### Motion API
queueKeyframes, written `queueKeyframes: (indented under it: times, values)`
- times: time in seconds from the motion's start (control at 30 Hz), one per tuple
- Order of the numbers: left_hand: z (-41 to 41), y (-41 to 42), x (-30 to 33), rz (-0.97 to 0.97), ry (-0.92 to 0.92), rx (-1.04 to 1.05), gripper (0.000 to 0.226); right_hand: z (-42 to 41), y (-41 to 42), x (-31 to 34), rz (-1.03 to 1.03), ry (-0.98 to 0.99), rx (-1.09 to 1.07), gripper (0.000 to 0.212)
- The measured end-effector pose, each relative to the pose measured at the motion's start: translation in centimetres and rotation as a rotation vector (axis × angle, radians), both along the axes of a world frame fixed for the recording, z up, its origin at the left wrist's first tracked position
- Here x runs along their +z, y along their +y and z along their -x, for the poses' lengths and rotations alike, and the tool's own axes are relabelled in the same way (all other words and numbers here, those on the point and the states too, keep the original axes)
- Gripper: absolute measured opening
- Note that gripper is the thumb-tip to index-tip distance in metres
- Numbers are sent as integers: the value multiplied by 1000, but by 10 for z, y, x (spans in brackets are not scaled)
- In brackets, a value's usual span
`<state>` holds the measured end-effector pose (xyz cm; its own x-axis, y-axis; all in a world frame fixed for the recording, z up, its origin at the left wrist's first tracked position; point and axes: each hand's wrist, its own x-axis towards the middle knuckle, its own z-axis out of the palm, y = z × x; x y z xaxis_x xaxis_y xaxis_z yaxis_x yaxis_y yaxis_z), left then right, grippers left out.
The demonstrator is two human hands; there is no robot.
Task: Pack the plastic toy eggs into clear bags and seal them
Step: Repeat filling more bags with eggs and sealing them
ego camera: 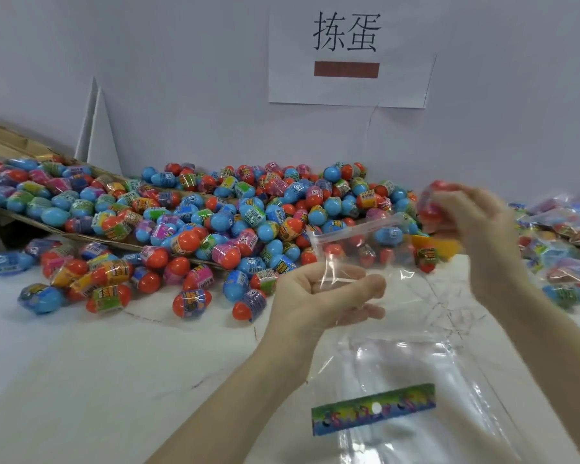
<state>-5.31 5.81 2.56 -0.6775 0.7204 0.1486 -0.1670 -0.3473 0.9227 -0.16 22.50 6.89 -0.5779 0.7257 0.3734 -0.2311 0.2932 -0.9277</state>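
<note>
- The left hand (318, 296) pinches the left side of the mouth of a clear bag (365, 259), thumb and fingers curled on the film, and holds it raised above the middle of the bench (114, 363)
- The right hand (476, 236) is lifted above the bag's right side, its fingers closed round a red toy egg (439, 202) that is blurred
- The bag hangs open between the two hands; whether anything lies inside it I cannot tell, since eggs show through the film
- A great heap of eggs (215, 216), blue and red with bright wrappers, fills the far side of the bench against the wall and spills over a flat piece of cardboard (21, 216) toward the far left corner
- A stack of empty clear bags (416, 380) with a coloured header strip (374, 408) lies at the near edge, below the hands
- Filled bags (563, 229) are piled at the right edge
- A paper sign (347, 58) is stuck to the wall above the heap
</note>
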Motion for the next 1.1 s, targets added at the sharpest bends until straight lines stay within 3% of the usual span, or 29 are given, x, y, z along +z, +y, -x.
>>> queueKeyframes:
  times: [0.07,0.2,0.23,0.4,0.6,0.77,1.1]
  values:
    - [-1,2,-1,23,32,64,23,-25,-1,12,-17,80,-10,14]
    - [-6,4,-2,42,93,158,23,-48,-33,15,-280,96,228,6]
    - [-7,4,-2,42,114,173,23,-50,-39,14,-356,78,231,14]
    - [-12,6,-4,56,240,202,16,-45,-53,-1,-843,-144,-27,30]
    - [-16,5,-6,79,423,256,18,-45,-56,-7,-908,-218,-64,35]
    - [-15,5,-6,96,478,260,28,-49,-56,-6,-811,-197,61,25]
    - [-16,4,-2,91,537,285,24,-48,-57,-10,-709,-242,166,30]
